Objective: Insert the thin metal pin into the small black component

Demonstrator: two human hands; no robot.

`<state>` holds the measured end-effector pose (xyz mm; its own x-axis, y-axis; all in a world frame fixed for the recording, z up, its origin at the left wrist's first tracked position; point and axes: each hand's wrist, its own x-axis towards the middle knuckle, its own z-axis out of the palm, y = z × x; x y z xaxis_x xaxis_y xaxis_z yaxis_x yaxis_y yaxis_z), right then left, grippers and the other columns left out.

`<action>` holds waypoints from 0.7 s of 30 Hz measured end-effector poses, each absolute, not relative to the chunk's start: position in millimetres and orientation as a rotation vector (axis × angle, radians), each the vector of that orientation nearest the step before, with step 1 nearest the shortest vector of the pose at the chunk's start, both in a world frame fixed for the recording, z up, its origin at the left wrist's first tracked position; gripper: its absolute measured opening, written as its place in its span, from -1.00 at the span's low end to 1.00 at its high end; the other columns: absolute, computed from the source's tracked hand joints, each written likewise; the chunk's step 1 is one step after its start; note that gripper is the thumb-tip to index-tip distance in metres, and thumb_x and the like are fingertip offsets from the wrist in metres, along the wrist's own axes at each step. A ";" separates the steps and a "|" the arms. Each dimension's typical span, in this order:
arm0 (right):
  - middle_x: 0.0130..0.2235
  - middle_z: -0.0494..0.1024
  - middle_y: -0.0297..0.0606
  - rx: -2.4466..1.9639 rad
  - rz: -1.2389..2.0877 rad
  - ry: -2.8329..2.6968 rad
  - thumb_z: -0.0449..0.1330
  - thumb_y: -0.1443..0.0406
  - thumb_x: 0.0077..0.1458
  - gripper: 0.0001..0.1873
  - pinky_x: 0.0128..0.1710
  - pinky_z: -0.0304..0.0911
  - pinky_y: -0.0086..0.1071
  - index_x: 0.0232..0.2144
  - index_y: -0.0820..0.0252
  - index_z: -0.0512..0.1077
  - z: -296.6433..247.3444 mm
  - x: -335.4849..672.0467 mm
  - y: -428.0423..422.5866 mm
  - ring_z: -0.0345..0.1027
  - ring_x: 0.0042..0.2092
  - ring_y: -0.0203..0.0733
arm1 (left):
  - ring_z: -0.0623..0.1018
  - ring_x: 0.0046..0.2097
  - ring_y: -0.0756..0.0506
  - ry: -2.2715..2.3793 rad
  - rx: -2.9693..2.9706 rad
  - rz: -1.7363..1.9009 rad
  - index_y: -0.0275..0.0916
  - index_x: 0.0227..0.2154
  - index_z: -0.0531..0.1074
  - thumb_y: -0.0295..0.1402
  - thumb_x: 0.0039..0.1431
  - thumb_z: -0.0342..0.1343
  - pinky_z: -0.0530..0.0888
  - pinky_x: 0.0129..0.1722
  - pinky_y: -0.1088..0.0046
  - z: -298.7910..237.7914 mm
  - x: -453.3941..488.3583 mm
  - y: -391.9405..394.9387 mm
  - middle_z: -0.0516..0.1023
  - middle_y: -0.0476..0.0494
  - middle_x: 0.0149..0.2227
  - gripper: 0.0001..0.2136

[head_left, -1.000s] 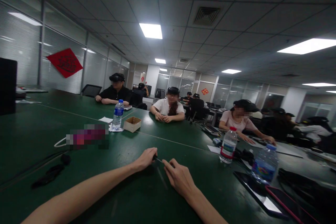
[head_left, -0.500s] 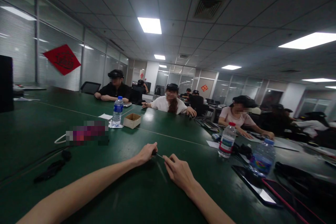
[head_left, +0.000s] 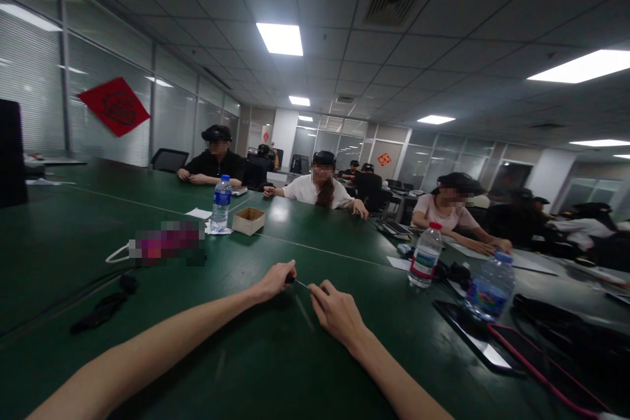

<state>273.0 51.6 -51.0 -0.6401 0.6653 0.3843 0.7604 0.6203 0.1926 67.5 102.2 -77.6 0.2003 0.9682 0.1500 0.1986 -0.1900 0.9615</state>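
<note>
The thin tool point(head_left: 302, 284) is over the green counter point(head_left: 256, 361), between the two hands, closer to the near edge than to the far one. The grip of the left hand point(head_left: 275, 281) is closed around its dark end; the right hand point(head_left: 338, 316) has fingertips at the other end, but whether they pinch, I cannot tell. Toward the far edge stands an open box point(head_left: 249, 223).

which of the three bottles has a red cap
The middle clear plastic bottle; the blue-labelled plastic bottle at left and the large plastic bottle at right are blue-capped.
</note>
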 end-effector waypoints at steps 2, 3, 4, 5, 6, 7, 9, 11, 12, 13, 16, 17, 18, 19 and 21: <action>-0.20 0.39 -0.25 -1.149 -0.493 -2.569 -0.11 0.23 0.30 -0.69 -0.47 0.13 -0.55 -0.03 0.11 0.34 -51.9 273.3 52.4 0.32 -0.40 -0.39 | 0.24 -0.49 0.00 1.138 1.571 1.084 -0.30 -0.46 0.29 0.22 0.06 -0.28 0.20 -0.50 0.51 -79.6 66.9 104.0 0.23 -0.01 -0.56 -0.40; -0.20 0.39 -0.25 -1.140 -0.493 -2.571 -0.11 0.23 0.30 -0.69 -0.47 0.12 -0.55 -0.04 0.11 0.35 -52.2 273.4 52.7 0.32 -0.40 -0.39 | 0.23 -0.50 0.01 1.139 1.568 1.089 -0.29 -0.46 0.29 0.22 0.06 -0.27 0.19 -0.52 0.51 -80.7 66.7 105.0 0.23 0.00 -0.56 -0.40; -0.20 0.39 -0.25 -1.132 -0.494 -2.571 -0.12 0.23 0.30 -0.68 -0.48 0.12 -0.56 -0.05 0.12 0.36 -52.5 273.4 52.7 0.32 -0.40 -0.40 | 0.23 -0.51 0.02 1.142 1.565 1.099 -0.29 -0.45 0.29 0.21 0.06 -0.26 0.18 -0.53 0.52 -81.6 66.5 105.9 0.23 0.00 -0.55 -0.41; -0.20 0.39 -0.25 -1.129 -0.496 -2.568 -0.12 0.23 0.30 -0.68 -0.48 0.11 -0.56 -0.05 0.12 0.36 -52.6 273.4 52.7 0.32 -0.40 -0.40 | 0.22 -0.51 0.02 1.144 1.564 1.108 -0.29 -0.44 0.29 0.21 0.06 -0.25 0.17 -0.54 0.52 -82.4 66.4 106.5 0.23 0.00 -0.54 -0.42; -0.20 0.39 -0.25 -1.130 -0.497 -2.563 -0.12 0.23 0.30 -0.68 -0.48 0.11 -0.56 -0.06 0.12 0.36 -52.7 273.3 52.6 0.32 -0.40 -0.40 | 0.22 -0.51 0.02 1.143 1.564 1.113 -0.28 -0.44 0.29 0.20 0.07 -0.24 0.17 -0.55 0.53 -83.0 66.4 107.0 0.23 0.00 -0.53 -0.43; -0.20 0.39 -0.25 -1.134 -0.499 -2.558 -0.13 0.22 0.30 -0.68 -0.47 0.11 -0.55 -0.06 0.13 0.36 -52.7 273.2 52.4 0.32 -0.39 -0.40 | 0.22 -0.51 0.02 1.141 1.566 1.116 -0.28 -0.43 0.29 0.20 0.07 -0.24 0.17 -0.55 0.53 -83.3 66.4 107.1 0.23 0.00 -0.53 -0.43; -0.20 0.39 -0.25 -1.150 -0.504 -2.551 -0.13 0.22 0.31 -0.68 -0.47 0.12 -0.55 -0.05 0.12 0.36 -52.6 272.8 52.0 0.32 -0.39 -0.39 | 0.22 -0.51 0.02 1.131 1.570 1.119 -0.28 -0.43 0.29 0.18 0.08 -0.24 0.17 -0.55 0.53 -83.4 66.6 107.1 0.23 0.01 -0.54 -0.44; -0.20 0.39 -0.25 -1.166 -0.509 -2.554 -0.12 0.22 0.30 -0.68 -0.46 0.12 -0.54 -0.04 0.12 0.35 -52.3 272.2 51.5 0.33 -0.39 -0.39 | 0.21 -0.51 0.02 1.120 1.578 1.113 -0.28 -0.43 0.29 0.17 0.09 -0.24 0.18 -0.54 0.53 -83.5 66.6 107.2 0.22 0.01 -0.55 -0.45; -0.20 0.39 -0.24 -1.172 -0.507 -2.559 -0.11 0.22 0.30 -0.68 -0.46 0.13 -0.54 -0.04 0.12 0.36 -52.2 272.0 51.3 0.33 -0.39 -0.39 | 0.21 -0.51 0.02 1.121 1.580 1.109 -0.29 -0.42 0.29 0.18 0.09 -0.25 0.17 -0.54 0.53 -83.7 66.5 107.3 0.21 0.01 -0.55 -0.45; -0.20 0.39 -0.25 -1.177 -0.502 -2.564 -0.11 0.22 0.30 -0.68 -0.46 0.13 -0.54 -0.04 0.12 0.36 -51.9 271.8 51.1 0.33 -0.39 -0.39 | 0.20 -0.52 0.03 1.124 1.579 1.104 -0.28 -0.42 0.29 0.18 0.09 -0.25 0.17 -0.54 0.53 -84.0 66.3 107.6 0.21 0.02 -0.55 -0.45; -0.20 0.39 -0.24 -1.181 -0.472 -2.577 -0.11 0.23 0.30 -0.68 -0.46 0.13 -0.55 -0.05 0.13 0.36 -51.4 271.4 50.8 0.32 -0.40 -0.40 | 0.19 -0.54 0.03 1.114 1.557 1.080 -0.27 -0.38 0.28 0.17 0.10 -0.26 0.16 -0.55 0.53 -84.5 65.8 107.9 0.21 0.03 -0.55 -0.45; -0.20 0.39 -0.24 -1.180 -0.464 -2.576 -0.12 0.23 0.31 -0.68 -0.46 0.12 -0.55 -0.06 0.13 0.36 -51.2 271.4 50.7 0.32 -0.40 -0.40 | 0.19 -0.54 0.03 1.107 1.553 1.078 -0.27 -0.38 0.28 0.16 0.11 -0.27 0.16 -0.55 0.53 -84.3 65.7 107.5 0.21 0.03 -0.55 -0.46; -0.20 0.39 -0.24 -1.178 -0.458 -2.573 -0.12 0.23 0.31 -0.68 -0.47 0.12 -0.55 -0.06 0.14 0.36 -51.2 271.4 50.7 0.32 -0.40 -0.40 | 0.19 -0.54 0.03 1.099 1.559 1.078 -0.26 -0.37 0.27 0.15 0.12 -0.27 0.16 -0.55 0.53 -83.8 65.7 106.8 0.21 0.04 -0.55 -0.48; -0.20 0.39 -0.24 -1.175 -0.454 -2.568 -0.12 0.23 0.31 -0.68 -0.47 0.11 -0.55 -0.06 0.14 0.36 -51.2 271.5 50.6 0.32 -0.40 -0.39 | 0.19 -0.53 0.03 1.091 1.574 1.080 -0.26 -0.38 0.27 0.12 0.13 -0.27 0.16 -0.55 0.53 -83.2 65.8 105.9 0.21 0.03 -0.54 -0.50; -0.21 0.39 -0.24 -1.169 -0.454 -2.564 -0.12 0.23 0.31 -0.69 -0.47 0.10 -0.55 -0.07 0.15 0.37 -51.2 271.6 50.5 0.31 -0.40 -0.39 | 0.21 -0.51 0.03 1.079 1.618 1.078 -0.25 -0.39 0.25 0.07 0.14 -0.23 0.16 -0.55 0.54 -82.0 66.1 104.0 0.21 0.03 -0.51 -0.56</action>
<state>271.6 50.5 -51.2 -0.6305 0.6754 0.3824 0.7657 0.6220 0.1640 66.1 104.0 -82.0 0.2437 0.9527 0.1817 0.1820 -0.2290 0.9563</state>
